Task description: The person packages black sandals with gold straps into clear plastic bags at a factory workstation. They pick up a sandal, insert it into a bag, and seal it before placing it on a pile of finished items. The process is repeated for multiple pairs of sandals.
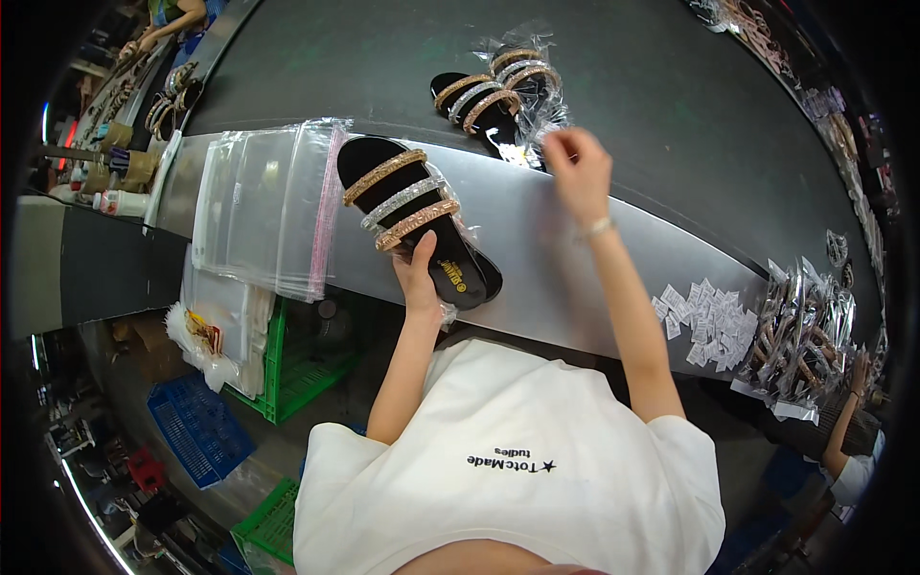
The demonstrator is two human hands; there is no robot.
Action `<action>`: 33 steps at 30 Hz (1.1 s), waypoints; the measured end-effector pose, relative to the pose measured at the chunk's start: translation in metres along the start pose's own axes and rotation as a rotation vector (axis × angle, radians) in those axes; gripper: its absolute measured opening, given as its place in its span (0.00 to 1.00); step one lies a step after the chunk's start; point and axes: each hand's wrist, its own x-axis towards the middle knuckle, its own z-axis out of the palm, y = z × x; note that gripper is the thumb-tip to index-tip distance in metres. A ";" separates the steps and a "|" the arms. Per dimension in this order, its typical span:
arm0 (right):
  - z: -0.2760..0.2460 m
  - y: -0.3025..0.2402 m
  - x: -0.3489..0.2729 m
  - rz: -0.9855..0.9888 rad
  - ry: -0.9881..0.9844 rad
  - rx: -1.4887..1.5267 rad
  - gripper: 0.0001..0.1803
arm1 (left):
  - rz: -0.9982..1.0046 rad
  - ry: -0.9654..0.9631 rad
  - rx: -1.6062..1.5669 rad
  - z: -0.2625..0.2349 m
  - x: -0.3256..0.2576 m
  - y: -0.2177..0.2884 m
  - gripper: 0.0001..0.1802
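My left hand [417,283] grips a black slide sandal [443,251] with gold, silver and rose-gold sparkly straps, tilted over the metal ledge. A second dark sole and some clear film show behind it. My right hand [580,172] is raised over the ledge's far edge with its fingers pinched together; whatever they hold, if anything, cannot be made out. Just beyond its fingertips lie similar sandals [474,101], partly in crinkled clear plastic [548,105], with a small white piece beside them.
A stack of clear plastic bags [264,206] lies at the ledge's left. Small white printed slips [709,321] and bagged sandals [805,335] sit at the right. The dark belt [335,67] runs behind. Green [275,369] and blue crates [199,428] stand below left. Other people work nearby.
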 end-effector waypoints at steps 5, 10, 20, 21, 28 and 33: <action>0.009 0.069 0.049 -0.103 -0.031 -0.385 0.14 | 0.165 0.012 0.149 -0.014 0.007 -0.017 0.25; -0.012 0.055 0.044 0.003 0.029 -0.466 0.10 | 0.030 0.005 -0.045 -0.010 0.007 -0.011 0.24; 0.039 -0.055 -0.092 0.082 -0.444 0.412 0.14 | 0.210 0.161 -0.043 0.031 0.005 0.017 0.24; 0.050 -0.067 -0.098 0.172 -0.383 0.492 0.17 | 0.274 0.190 -0.017 0.035 0.005 0.024 0.25; 0.064 -0.129 -0.053 -0.034 -0.399 0.732 0.23 | 0.522 -0.226 0.301 -0.025 0.046 0.106 0.26; 0.061 -0.124 -0.037 -0.016 -0.798 0.892 0.22 | 0.729 -0.017 1.217 -0.123 0.096 0.197 0.18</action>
